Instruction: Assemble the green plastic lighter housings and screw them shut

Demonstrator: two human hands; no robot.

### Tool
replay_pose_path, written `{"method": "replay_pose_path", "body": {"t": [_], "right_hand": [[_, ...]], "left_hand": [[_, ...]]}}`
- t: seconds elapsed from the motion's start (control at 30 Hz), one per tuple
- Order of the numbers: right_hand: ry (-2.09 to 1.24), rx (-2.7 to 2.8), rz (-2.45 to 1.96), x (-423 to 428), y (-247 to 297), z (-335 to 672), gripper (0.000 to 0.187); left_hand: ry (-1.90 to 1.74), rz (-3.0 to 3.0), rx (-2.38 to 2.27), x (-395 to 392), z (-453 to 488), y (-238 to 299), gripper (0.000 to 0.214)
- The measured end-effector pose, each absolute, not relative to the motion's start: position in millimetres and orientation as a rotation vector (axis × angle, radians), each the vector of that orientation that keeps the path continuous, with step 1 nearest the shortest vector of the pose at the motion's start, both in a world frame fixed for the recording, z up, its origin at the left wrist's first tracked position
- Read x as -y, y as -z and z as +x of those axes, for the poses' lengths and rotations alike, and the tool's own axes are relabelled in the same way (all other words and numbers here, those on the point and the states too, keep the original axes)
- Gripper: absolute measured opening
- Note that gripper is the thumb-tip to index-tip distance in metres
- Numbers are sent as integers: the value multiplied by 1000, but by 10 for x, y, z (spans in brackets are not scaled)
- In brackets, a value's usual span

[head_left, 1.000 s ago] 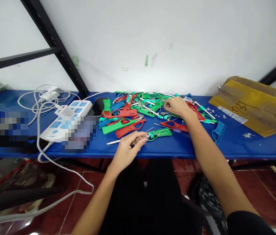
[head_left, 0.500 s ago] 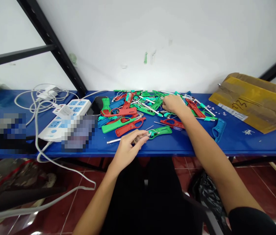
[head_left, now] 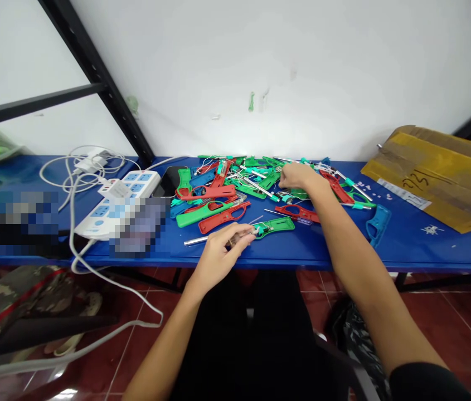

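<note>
My left hand is closed around an opened green stick lighter at the table's front. The lighter's metal tube sticks out to the left, and its handle half, with small parts inside, points right. My right hand reaches into the heap of lighter parts by the wall, its fingers curled together. What they pinch, if anything, is hidden. Around it lie green half-shells, metal tubes and white wires. A red half-shell lies between my hands, with a clear-handled screwdriver beside it.
A white power strip with tangled cables stands left, near a dark phone. Red and green shells are stacked left of centre. At right are a blue shell, small white bits and a taped cardboard box.
The view has shifted slightly, so the table things appear a little further right. Both hands keep nearly the same places and grips.
</note>
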State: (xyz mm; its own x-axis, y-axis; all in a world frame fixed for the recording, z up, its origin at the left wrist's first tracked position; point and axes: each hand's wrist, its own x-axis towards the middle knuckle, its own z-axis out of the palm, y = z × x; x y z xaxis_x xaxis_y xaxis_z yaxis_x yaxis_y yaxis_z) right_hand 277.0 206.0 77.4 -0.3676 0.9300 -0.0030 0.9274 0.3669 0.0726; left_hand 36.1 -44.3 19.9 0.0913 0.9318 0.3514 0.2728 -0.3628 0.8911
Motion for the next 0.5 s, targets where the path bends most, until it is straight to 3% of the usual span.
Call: {"method": "replay_pose_path", "body": {"t": [0.27, 0.5], "right_hand": [[36, -2525, 1735, -1977, -847, 2987, 9], [49, -2505, 1735, -1948, -807, 3046, 27]], "left_hand": [[-1300, 1723, -1195, 450, 358, -197, 28], [-1311, 1742, -1199, 450, 369, -187, 26]]}}
